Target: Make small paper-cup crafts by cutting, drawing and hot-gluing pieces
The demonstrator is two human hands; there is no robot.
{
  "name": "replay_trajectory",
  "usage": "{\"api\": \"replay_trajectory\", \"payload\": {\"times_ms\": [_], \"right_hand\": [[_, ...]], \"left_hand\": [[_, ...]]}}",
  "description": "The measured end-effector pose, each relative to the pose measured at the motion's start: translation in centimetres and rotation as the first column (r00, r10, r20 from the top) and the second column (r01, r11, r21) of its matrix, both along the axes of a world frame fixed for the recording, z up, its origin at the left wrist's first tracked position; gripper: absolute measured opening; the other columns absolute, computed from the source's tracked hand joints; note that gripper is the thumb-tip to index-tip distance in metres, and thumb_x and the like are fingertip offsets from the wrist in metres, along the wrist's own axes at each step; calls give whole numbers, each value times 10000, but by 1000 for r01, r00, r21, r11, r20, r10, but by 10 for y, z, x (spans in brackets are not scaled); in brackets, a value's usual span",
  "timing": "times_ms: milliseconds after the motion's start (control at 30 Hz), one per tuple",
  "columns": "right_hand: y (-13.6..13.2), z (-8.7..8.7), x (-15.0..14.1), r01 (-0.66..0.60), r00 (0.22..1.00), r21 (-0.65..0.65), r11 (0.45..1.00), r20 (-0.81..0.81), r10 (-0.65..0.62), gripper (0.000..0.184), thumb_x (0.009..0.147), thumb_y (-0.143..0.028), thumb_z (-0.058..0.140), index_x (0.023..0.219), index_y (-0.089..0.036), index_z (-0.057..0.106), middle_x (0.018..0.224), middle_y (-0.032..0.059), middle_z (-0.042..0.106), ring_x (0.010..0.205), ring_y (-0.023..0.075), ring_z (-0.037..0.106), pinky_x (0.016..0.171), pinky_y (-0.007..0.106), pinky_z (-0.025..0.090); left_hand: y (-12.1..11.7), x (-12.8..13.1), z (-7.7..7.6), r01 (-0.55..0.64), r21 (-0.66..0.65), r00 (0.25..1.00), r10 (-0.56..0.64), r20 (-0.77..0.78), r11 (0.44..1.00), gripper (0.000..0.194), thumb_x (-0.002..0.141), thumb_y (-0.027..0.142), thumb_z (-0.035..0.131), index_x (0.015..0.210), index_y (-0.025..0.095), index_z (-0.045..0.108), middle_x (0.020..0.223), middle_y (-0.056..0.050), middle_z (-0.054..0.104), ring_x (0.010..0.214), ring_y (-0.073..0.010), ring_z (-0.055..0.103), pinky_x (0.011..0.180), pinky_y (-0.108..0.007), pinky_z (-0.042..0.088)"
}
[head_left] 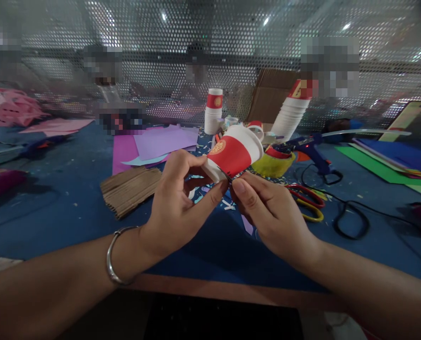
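A red and white paper cup [235,150] with a gold emblem is tilted on its side above the table, its rim toward the upper right. My left hand [182,198] grips it near the base, thumb below and fingers behind. The fingertips of my right hand [267,208] pinch a thin dark blade [229,178] against the cup's lower side. Red and yellow scissor handles [311,203] show just behind my right hand; whether they join the blade I cannot tell.
Stacked paper cups [291,113], more cups [214,113] and a yellow-wrapped piece [274,163] stand beyond. A blue glue gun [315,151] trails a black cord. Corrugated cardboard [130,189], purple paper [166,144] and green sheets [376,165] lie around. Perforated metal closes the back.
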State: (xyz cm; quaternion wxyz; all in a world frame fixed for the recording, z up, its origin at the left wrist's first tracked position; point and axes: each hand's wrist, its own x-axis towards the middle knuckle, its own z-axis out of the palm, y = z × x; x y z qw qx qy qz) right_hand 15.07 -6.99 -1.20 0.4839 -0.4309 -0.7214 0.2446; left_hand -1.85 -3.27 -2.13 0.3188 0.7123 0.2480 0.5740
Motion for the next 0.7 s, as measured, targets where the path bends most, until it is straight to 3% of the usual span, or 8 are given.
{"api": "replay_trajectory", "payload": {"times_ms": [233, 433, 600, 700], "right_hand": [[1, -7, -3, -33, 992, -116, 993, -121, 19, 408, 1012, -492, 461, 727, -200, 460, 609, -64, 348, 513, 65, 315, 488, 252, 267], [1, -8, -2, -69, 988, -123, 990, -143, 51, 394, 1013, -490, 462, 746, -201, 465, 634, -61, 360, 515, 62, 313, 495, 254, 270], [1, -7, 0, -53, 992, -125, 991, -123, 38, 407, 1013, -495, 457, 732, -201, 464, 613, -63, 360, 510, 64, 314, 493, 255, 269], [1, -5, 0, -32, 994, -110, 993, -104, 21, 400, 1011, -490, 464, 734, -201, 478, 603, -62, 376, 518, 69, 334, 494, 253, 278]], "left_hand": [[2, -2, 0, -37, 48, 996, 41, -77, 998, 354, 795, 162, 763, 1061, 220, 536, 1038, -44, 500, 942, -199, 625, 834, -429, 617], [1, -3, -1, -60, 95, 991, 70, -114, 994, 375, 790, 143, 758, 1091, 218, 547, 1062, -44, 474, 950, -196, 624, 854, -429, 611], [-1, -2, 2, -42, -10, 996, 41, -82, 999, 346, 788, 191, 779, 1044, 204, 546, 1035, -49, 532, 953, -203, 630, 854, -427, 602], [-1, 0, 7, 9, -139, 1000, -11, -14, 990, 365, 782, 226, 800, 1015, 204, 520, 1016, -43, 581, 929, -181, 632, 793, -360, 604]]}}
